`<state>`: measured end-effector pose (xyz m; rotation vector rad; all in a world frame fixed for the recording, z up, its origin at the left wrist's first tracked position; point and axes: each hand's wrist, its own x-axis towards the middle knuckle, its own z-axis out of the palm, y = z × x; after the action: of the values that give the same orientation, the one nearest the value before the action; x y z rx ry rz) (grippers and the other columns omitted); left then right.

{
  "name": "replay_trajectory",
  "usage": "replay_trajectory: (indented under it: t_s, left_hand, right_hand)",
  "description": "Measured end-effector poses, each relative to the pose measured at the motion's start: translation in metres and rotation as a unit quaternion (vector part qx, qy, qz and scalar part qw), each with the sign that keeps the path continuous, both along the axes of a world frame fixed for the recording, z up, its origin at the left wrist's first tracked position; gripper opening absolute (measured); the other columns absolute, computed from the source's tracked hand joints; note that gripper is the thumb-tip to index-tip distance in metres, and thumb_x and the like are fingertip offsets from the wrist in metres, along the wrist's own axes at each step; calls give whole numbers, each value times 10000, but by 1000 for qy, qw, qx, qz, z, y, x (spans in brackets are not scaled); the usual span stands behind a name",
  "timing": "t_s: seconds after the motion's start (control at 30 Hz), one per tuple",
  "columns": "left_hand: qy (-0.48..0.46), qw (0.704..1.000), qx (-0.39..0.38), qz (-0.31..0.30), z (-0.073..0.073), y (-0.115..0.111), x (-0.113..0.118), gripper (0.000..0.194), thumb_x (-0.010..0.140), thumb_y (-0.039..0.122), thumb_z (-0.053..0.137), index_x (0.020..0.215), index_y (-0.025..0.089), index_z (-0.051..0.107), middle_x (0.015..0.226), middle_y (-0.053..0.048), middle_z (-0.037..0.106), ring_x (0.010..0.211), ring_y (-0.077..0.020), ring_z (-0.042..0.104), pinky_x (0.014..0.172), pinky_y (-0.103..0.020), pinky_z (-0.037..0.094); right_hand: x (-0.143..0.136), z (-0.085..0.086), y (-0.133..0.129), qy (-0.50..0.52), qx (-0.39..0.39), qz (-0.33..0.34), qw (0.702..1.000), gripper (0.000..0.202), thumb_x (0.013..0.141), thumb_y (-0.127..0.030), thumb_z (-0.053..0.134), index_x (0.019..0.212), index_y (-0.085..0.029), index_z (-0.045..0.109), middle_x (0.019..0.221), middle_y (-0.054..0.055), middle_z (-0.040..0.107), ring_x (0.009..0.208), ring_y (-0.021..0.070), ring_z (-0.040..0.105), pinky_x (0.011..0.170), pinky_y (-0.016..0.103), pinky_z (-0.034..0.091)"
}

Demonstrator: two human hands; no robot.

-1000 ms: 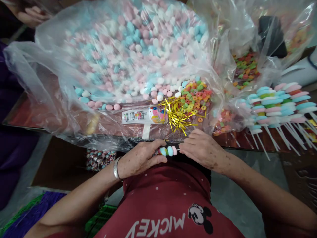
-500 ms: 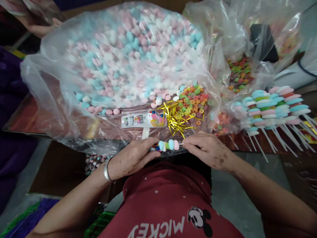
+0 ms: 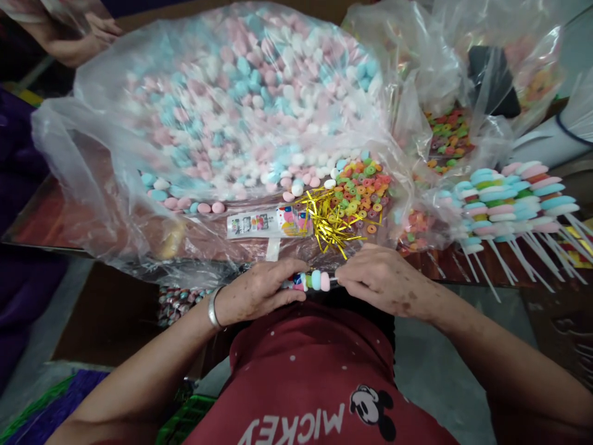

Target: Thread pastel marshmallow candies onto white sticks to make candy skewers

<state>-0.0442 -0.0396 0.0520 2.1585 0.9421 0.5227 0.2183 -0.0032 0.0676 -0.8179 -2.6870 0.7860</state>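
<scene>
A candy skewer (image 3: 319, 280) with blue, pink and green pieces lies across between my two hands, just in front of the red shirt. My left hand (image 3: 259, 290) is closed around its left part, where some printed wrapper shows at the fingers. The fingers of my right hand (image 3: 377, 278) pinch the white stick at the other end, beside the pink piece. Beyond them lie printed clear sleeves (image 3: 269, 222), a heap of gold twist ties (image 3: 331, 222) and loose ring gummies (image 3: 364, 191).
A large clear bag (image 3: 259, 93) of pastel marshmallows covers most of the table. Several finished-looking skewers (image 3: 514, 198) are stacked at the right, sticks over the edge. An open carton (image 3: 102, 315) stands below at the left. Another person's hand (image 3: 99, 34) is at top left.
My left hand, with the skewer in it, has shifted slightly right and the skewer a little left, so less of it shows. The other person's hands have moved.
</scene>
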Motion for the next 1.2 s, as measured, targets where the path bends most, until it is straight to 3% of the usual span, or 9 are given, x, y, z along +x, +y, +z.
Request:
replay_trajectory:
  t_s: [0.13,0.3,0.4,0.5,0.57,0.67,0.77,0.93,1.2]
  left_hand:
    - [7,1000,-21,1,5,9,-2,366,905,359,613,1229,195,568,938,-62,716,780,-174,674,709,-260,519]
    - [47,951,246,183,47,2,-2,452,851,296,681,1268,212,526,1257,-138,625,1209,-314,554,1012,-490,446]
    - [24,911,327,249,60,-26,4,380,822,148,664,1168,266,562,1065,-79,676,998,-257,634,884,-449,516]
    - [-60,943,232,229,42,-47,15,209,832,126,617,1000,249,606,840,-44,679,760,-197,638,712,-359,537]
    - [-138,933,56,327,22,-47,23,94,870,233,615,960,208,617,833,-56,676,755,-189,640,708,-337,540]
    - [-386,799,-167,429,1,-27,32,329,828,391,694,1072,196,592,950,-56,701,853,-182,676,767,-310,549]
    - [-547,688,-211,429,1,-2,37,402,688,421,821,937,179,618,960,-46,702,885,-170,668,794,-282,542]
    - [-638,577,-308,406,9,23,39,335,671,341,836,866,152,640,743,-9,675,703,-141,662,660,-261,535]
    - [-664,542,-303,417,5,33,40,320,659,318,839,790,147,603,647,54,592,482,-39,532,487,-171,434]
  right_hand:
    - [-1,-5,-2,18,15,-1,1000,355,961,-220,423,660,-180,610,593,-15,578,589,114,467,662,277,327]
    - [-5,-6,-8,70,-112,-150,980,328,966,-290,430,722,-184,623,639,-22,589,588,102,506,574,225,350]
    - [-10,-9,-13,101,-131,-198,966,337,959,-303,432,697,-187,611,628,-24,574,589,110,513,557,220,374]
    - [-15,-16,-18,127,-111,-231,958,313,959,-309,435,766,-196,654,632,-19,598,605,130,543,552,225,402]
    - [-20,-21,-23,140,-70,-248,956,299,960,-302,441,800,-201,673,633,-13,615,596,135,553,558,232,418]
    - [-29,-29,-31,154,30,-258,953,288,956,-246,447,786,-197,674,636,3,636,577,132,555,584,243,429]
    - [-40,-33,-38,149,76,-239,956,301,966,-213,425,781,-187,661,660,18,657,596,135,569,614,252,432]
    - [-50,-29,-43,70,23,-171,983,286,964,-185,422,765,-203,627,634,-10,639,592,137,553,604,257,397]
    - [-59,-26,-49,108,109,-181,971,283,975,-188,422,792,-180,637,604,-6,612,551,114,533,570,263,351]
